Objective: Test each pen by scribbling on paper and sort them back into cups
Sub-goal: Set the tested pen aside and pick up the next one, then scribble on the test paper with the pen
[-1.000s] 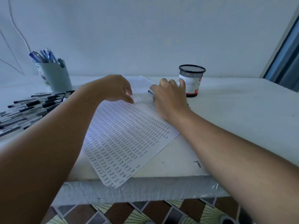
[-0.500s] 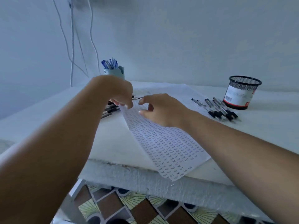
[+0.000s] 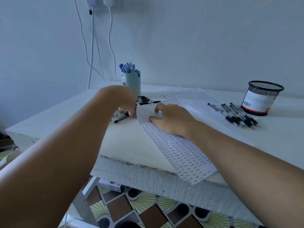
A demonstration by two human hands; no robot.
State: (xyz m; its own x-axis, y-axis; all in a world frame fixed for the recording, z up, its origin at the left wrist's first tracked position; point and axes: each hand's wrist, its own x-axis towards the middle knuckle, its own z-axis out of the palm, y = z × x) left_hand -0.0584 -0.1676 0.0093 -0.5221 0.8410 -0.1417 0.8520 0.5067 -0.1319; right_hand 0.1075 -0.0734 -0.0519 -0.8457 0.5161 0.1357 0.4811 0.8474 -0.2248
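My left hand (image 3: pixel 125 101) reaches into a pile of black pens (image 3: pixel 144 100) on the table's left side. Its fingers curl down round one black pen at the pile's near edge, and the back of the hand hides most of the grip. My right hand (image 3: pixel 172 119) rests on a printed sheet of paper (image 3: pixel 181 153) with thumb and forefinger arched and holding nothing. The sheet's left corner is lifted beside my left fingers. A blue-grey cup (image 3: pixel 133 83) of blue pens stands behind the pile. A black mesh cup (image 3: pixel 261 99) stands at the far right.
Several black pens (image 3: pixel 238 116) lie in a row on more printed sheets (image 3: pixel 197 96) in front of the mesh cup. The sheet under my right hand overhangs the table's rough front edge (image 3: pixel 148 176). Cables (image 3: pixel 92 46) hang down the wall. Below is a tiled floor (image 3: pixel 148 209).
The view has swung left. My left hand left the paper and reached onto the pen pile. My right hand drew back from the mesh cup to the sheet's left part.
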